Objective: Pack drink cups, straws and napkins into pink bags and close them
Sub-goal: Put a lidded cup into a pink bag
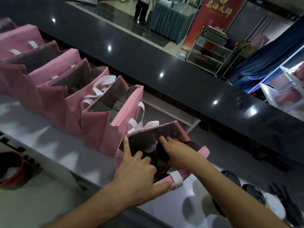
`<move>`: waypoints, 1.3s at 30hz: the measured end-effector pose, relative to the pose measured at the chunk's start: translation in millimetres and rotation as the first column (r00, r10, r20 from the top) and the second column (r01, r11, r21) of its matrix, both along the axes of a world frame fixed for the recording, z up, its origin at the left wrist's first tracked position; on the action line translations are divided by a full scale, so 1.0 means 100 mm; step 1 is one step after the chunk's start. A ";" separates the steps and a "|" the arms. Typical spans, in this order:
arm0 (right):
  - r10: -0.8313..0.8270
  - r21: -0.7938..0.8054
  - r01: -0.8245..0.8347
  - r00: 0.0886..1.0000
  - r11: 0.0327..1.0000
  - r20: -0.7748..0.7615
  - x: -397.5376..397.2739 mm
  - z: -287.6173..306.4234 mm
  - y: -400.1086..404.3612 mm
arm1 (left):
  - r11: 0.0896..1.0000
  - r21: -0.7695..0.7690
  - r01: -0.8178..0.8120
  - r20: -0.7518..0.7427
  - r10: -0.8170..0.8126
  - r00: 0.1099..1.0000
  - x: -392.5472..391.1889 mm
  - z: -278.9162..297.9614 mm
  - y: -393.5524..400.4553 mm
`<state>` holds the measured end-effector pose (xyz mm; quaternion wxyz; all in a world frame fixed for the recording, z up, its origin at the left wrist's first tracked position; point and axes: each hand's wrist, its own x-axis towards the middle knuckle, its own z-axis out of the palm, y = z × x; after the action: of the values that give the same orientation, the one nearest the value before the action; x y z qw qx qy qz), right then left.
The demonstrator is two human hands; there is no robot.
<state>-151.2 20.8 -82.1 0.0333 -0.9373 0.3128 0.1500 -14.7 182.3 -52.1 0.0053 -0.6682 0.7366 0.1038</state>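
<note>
Single head-worn wide-angle view, tilted, looking forward and down from above the pale tabletop (49,142). Close to the nearest pink bag (164,162), its open mouth seen from above. Beyond that bag: dark counter (148,63), then shop floor.

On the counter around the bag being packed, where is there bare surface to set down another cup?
Bare white counter lies in front of the row of pink bags, left of the left hand. A smaller patch sits between the open bag and the lidded cups. Right of that it is crowded with cups; both hands fill the bag's mouth.
</note>
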 end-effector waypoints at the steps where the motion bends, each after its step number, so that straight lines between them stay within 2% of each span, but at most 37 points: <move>1: 0.000 0.001 0.000 1.000 1.000 -0.011 -0.01 -0.01 -0.01 | 1.000 0.001 0.002 0.004 -0.002 1.000 0.00 0.00 0.00; 8: 0.006 -0.015 -0.006 0.999 1.000 -0.038 -0.14 -0.06 -0.14 | 1.000 0.001 -0.017 -0.019 0.017 1.000 -0.03 -0.01 -0.01; 18: 0.055 0.019 -0.055 0.998 0.998 -0.042 -0.15 -0.44 -0.13 | 0.998 -0.032 -0.053 -0.044 0.051 0.998 -0.04 -0.04 -0.01; 23: 0.161 -0.065 -0.165 0.985 0.984 -0.053 -0.03 -0.56 -0.22 | 0.994 -0.044 -0.100 -0.064 0.098 0.993 -0.07 -0.08 -0.01; 27: 0.238 -0.028 -0.238 0.971 0.971 -0.007 0.02 -0.55 -0.27 | 0.991 -0.047 -0.122 -0.072 0.118 0.990 -0.08 -0.11 -0.02; 31: 0.271 -0.019 -0.273 0.959 0.962 -0.076 0.07 -0.56 -0.33 | 0.980 -0.128 -0.155 -0.129 0.138 0.982 -0.09 -0.18 -0.02; 35: 0.295 -0.051 -0.302 0.948 0.952 -0.118 0.14 -0.54 -0.38 | 0.944 -0.312 -0.110 -0.301 0.012 0.953 -0.05 -0.27 0.04; 37: 0.310 -0.112 -0.326 0.941 0.939 -0.134 0.16 -0.52 -0.42 | 0.927 -0.374 -0.017 -0.309 -0.107 0.945 -0.01 -0.33 0.10; 39: 0.313 -0.144 -0.329 0.941 0.933 -0.126 0.20 -0.48 -0.46 | 0.914 -0.393 0.106 -0.247 -0.215 0.945 0.07 -0.38 0.15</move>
<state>-130.8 -25.3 -130.1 -0.0843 -0.9666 0.1679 0.1744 -8.0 197.3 -90.4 -0.2197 -0.5715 0.7887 0.0557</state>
